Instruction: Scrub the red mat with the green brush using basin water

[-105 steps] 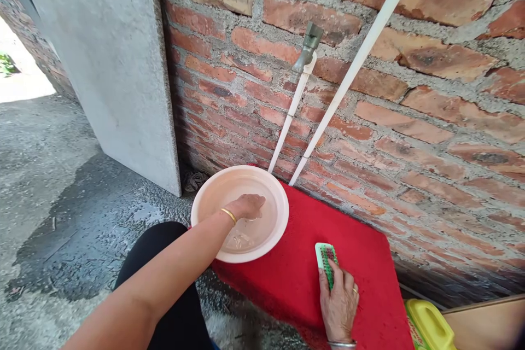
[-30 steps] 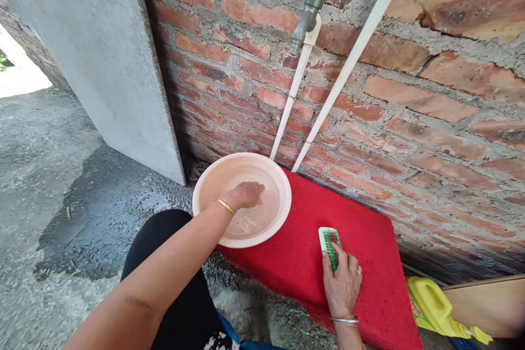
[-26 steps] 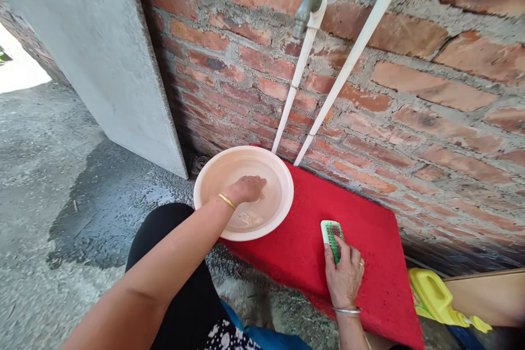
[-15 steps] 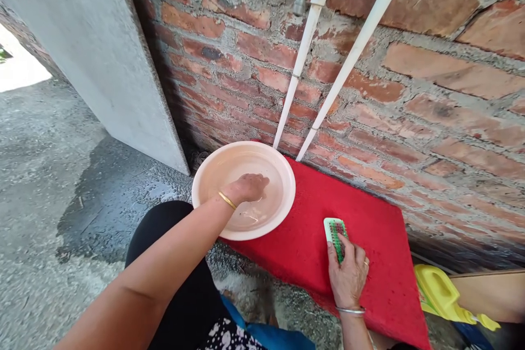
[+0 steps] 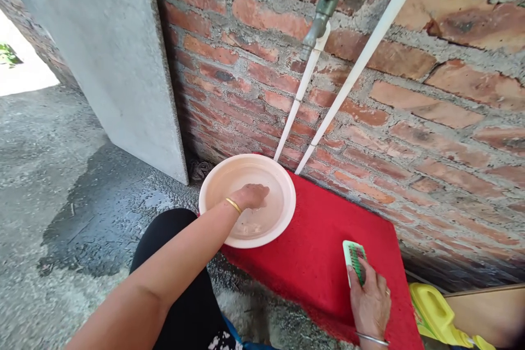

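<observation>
Inside basin [image 5: 289, 213]: my left hand [image 5: 251, 196], finger grip unclear | right of it: my right hand [image 5: 371, 303] gripping brush [image 5: 351, 257]; farther, jug [image 5: 429, 318] | behind: tap [image 5: 322, 13], pipes [image 5: 352, 79] | left: slab [image 5: 106, 60]

The right hand [image 5: 371, 298] covers the near end of the green brush [image 5: 351, 258]. Left of this grip, the fingertips of the left hand [image 5: 250, 197] are not clear in the basin [image 5: 291, 202]; whether they hold something, I cannot tell. Right of the grip, the yellow jug [image 5: 433, 309] has a label too small for reading, and the bottom edge cuts its far end. Above the grip, the longer white pipe [image 5: 361, 65] is cut by the top edge.
</observation>
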The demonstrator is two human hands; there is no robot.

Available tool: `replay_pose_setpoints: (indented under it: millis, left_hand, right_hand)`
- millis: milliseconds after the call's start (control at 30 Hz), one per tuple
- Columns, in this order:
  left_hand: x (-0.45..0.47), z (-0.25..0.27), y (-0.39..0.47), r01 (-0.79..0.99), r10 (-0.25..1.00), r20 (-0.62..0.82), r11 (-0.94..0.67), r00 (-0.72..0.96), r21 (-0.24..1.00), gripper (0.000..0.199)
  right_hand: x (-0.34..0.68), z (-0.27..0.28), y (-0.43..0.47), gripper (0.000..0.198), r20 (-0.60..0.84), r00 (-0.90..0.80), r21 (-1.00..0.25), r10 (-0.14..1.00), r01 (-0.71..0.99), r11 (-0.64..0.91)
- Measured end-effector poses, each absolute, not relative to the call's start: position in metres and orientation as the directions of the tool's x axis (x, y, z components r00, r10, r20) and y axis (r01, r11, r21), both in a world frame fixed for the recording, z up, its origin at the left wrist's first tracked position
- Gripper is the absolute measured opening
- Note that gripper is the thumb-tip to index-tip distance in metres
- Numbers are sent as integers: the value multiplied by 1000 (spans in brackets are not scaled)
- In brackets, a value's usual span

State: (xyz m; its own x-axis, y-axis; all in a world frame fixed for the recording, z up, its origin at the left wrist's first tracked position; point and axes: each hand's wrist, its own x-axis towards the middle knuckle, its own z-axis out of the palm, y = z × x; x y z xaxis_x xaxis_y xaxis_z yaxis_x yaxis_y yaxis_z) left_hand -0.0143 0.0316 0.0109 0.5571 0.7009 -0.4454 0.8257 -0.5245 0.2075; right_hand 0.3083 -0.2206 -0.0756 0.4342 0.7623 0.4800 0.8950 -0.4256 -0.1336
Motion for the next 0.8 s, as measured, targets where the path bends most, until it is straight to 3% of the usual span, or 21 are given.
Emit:
replay_pose_setpoints:
  millis: [133, 200, 333, 500, 667, 800]
  left_hand:
    - [-15, 8, 35, 824, 698, -445, -518, 562, 229, 33]
    - [-15, 6, 37, 829, 698, -451, -505, 557, 241, 35]
    - [-15, 4, 40, 837, 699, -463, -485, 545, 254, 38]
    - [-16, 3, 43, 847, 710, -462, -458, 532, 271, 33]
    - [-17, -4, 47, 865, 731, -463, -406, 502, 296, 30]
    - [-17, -8, 49, 877, 754, -453, -366, 475, 311, 39]
  right_hand:
    - [323, -74, -229, 73, 439, 514, -183, 737, 854, -487]
    - [312, -74, -225, 69, 418, 504, -256, 756, 864, -434]
    - [253, -75, -210, 51, 392, 290, -351, 873, 924, -149]
    - [184, -73, -192, 34, 344, 28, -270, 938, 960, 70]
    - [198, -71, -175, 36, 361, 59, -227, 931, 974, 26]
    - [255, -72, -179, 50, 398, 210, -154, 893, 975, -161]
